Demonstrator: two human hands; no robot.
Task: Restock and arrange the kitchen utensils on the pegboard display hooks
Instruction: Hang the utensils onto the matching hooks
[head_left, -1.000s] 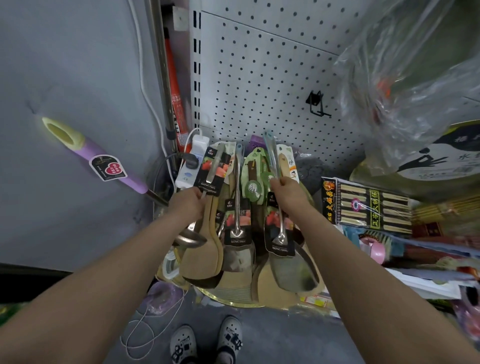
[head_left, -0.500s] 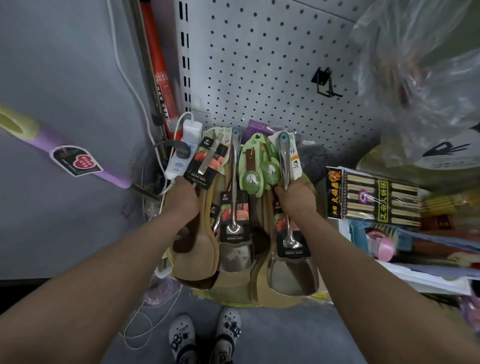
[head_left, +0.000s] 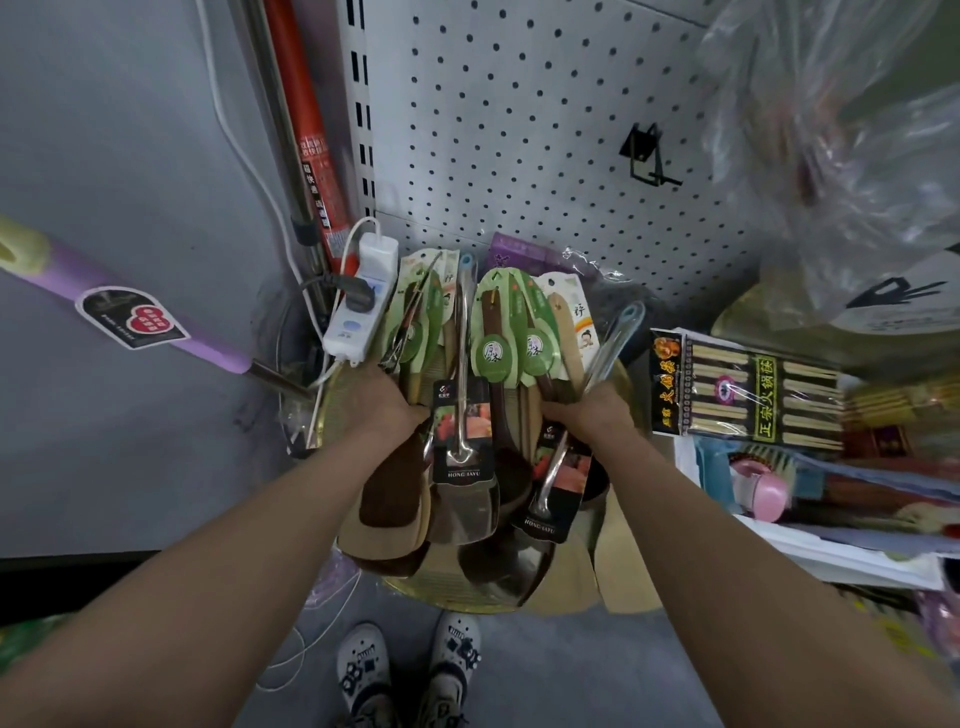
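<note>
A shop corner seen from above: a white pegboard (head_left: 519, 130) fills the back, bare except for one black hook (head_left: 647, 156) high on its right side. A grey wall (head_left: 130, 130) meets it on the left, and a grey floor (head_left: 571, 670) runs below, where a pair of patterned shoes (head_left: 410, 670) stand. In the corner a red tube (head_left: 311, 140) stands upright beside a white power strip (head_left: 358, 301) with a plug in it. A purple handle (head_left: 208, 348) with a heart sticker slants across the wall. A clear plastic bag (head_left: 831, 130) hangs at upper right, and a pack of chopsticks (head_left: 743, 395) lies on crowded shelves to the right.

Low in front of the pegboard, well below the hook, a person holds a fan of carded utensils in both hands. The left hand (head_left: 387, 400) has its fingers curled round the shafts of the wooden spatulas (head_left: 395, 499), whose blades hang below the grip while green cards rise above it. The right hand (head_left: 597, 410) closes round the shaft of a steel ladle (head_left: 550, 493), whose bowl and black card lie below the grip and whose blue-tipped handle end slants up to the right. Between the two hands hangs a steel turner (head_left: 465, 457) on a black card, with dark wooden spoons (head_left: 493, 353) on green cards just beside it. Which hand carries these cannot be told.
</note>
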